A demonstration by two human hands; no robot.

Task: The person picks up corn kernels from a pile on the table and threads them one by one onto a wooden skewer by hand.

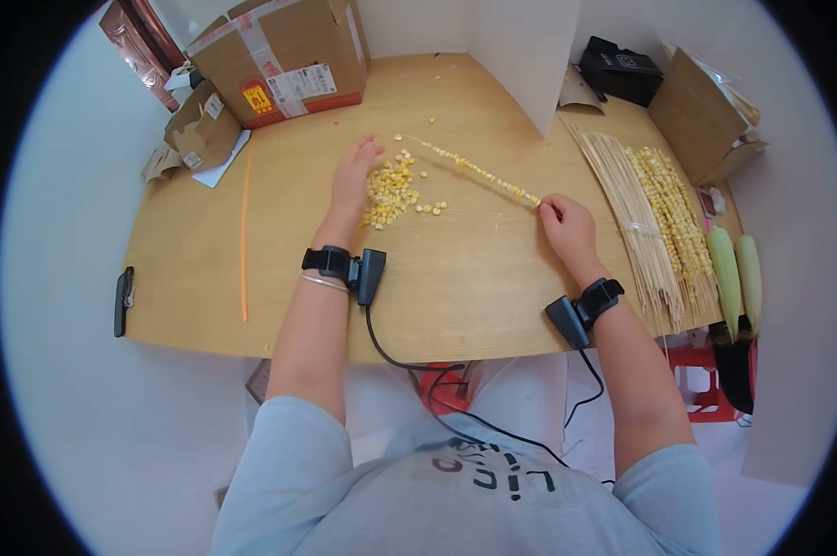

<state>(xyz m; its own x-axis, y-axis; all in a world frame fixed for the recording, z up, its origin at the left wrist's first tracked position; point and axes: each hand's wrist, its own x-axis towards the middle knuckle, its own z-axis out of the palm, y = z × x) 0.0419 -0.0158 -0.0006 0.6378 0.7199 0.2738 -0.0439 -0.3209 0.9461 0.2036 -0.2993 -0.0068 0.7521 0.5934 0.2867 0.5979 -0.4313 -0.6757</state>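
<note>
My right hand [569, 229] is closed around one end of a bamboo skewer [479, 170] threaded with yellow corn kernels. The skewer slants up and left over the table, its bare tip near a single kernel [398, 138]. My left hand [352, 178] rests beside the pile of loose corn kernels [391, 193], at its left edge. Its fingers reach forward and look slightly apart, with nothing visible in them. A few kernels are scattered to the right of the pile.
Bare skewers [622, 208] lie bundled on the right, next to several kernel-laden skewers [669, 208] and two corn cobs in husk [726, 278]. Cardboard boxes [284, 60] stand at the back left. A white partition [520, 56] rises behind. Cables [372, 324] hang from both wrist devices.
</note>
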